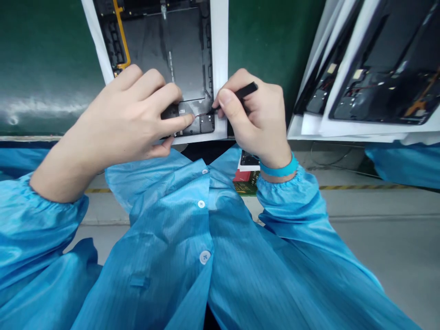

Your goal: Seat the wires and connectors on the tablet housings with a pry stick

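A dark tablet housing lies on white paper on the green bench, with an orange flex cable along its left side. My left hand rests over its near-left corner. The index finger is stretched out, its tip pressing beside a thin wire; the thumb sits by the near edge. In my right hand a slim black spudger is pinched between thumb and fingers. The tool's tip points down at the housing's near-right corner, close to the wire; whether they touch is too small to tell.
More tablet housings lie overlapped on white sheets at the right. The green bench surface has its front edge just before me. Below it, a red box and a green circuit board show.
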Available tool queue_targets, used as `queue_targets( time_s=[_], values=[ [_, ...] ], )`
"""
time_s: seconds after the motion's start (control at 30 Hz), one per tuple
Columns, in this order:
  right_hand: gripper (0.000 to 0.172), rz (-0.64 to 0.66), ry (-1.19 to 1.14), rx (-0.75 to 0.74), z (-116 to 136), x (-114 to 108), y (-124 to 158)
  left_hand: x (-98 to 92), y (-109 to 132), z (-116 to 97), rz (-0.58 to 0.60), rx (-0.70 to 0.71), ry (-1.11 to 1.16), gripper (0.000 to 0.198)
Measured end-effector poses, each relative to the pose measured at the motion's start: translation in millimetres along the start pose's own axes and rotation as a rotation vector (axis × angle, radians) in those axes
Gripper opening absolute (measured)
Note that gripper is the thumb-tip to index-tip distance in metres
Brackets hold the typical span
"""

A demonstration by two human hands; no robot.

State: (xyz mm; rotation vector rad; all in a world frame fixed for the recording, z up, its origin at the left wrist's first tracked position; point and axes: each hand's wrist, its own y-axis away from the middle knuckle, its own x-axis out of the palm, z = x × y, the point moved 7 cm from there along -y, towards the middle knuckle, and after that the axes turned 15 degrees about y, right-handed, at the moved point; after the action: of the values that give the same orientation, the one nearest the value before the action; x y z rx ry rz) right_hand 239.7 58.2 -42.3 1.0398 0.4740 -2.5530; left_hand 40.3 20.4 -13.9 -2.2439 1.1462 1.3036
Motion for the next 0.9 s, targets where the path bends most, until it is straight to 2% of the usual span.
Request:
queue_targets(
  time_s=[0.13,0.23,0.3,0.4,0.5,0.6,0.73,0.9],
  values=[
    [0.053,0.021,-0.070,0.053,1.8,0.5,0.1,-5.3,-5.6,2.2,0.013,-0.089,0.159,0.059],
    [0.046,0.073,-0.105,0.031,8.1,2.9,-0.5,-8.8,-9.1,6.0,-0.019,-0.177,0.286,0.061],
    [0.038,0.096,-0.105,0.016,11.4,3.6,-1.1,-8.6,-10.6,6.8,-0.021,-0.205,0.294,0.064],
    [0.031,0.111,-0.093,0.018,12.2,3.4,-1.9,-7.3,-11.1,6.6,-0.016,-0.199,0.292,0.068],
    [0.029,0.127,-0.086,0.039,9.8,4.8,-2.2,-8.4,-9.3,8.2,-0.041,-0.179,0.314,0.062],
    [0.026,0.107,-0.080,0.005,10.3,5.4,-2.4,-6.6,-6.7,8.8,-0.012,-0.137,0.270,0.057],
    [0.025,0.066,-0.069,-0.050,12.3,5.6,-1.5,-3.6,-4.7,9.1,0.025,-0.109,0.228,0.056],
    [0.030,0.056,-0.050,-0.051,10.4,6.9,-1.7,-3.7,-4.3,9.7,0.011,-0.121,0.245,0.056]
  ],
)
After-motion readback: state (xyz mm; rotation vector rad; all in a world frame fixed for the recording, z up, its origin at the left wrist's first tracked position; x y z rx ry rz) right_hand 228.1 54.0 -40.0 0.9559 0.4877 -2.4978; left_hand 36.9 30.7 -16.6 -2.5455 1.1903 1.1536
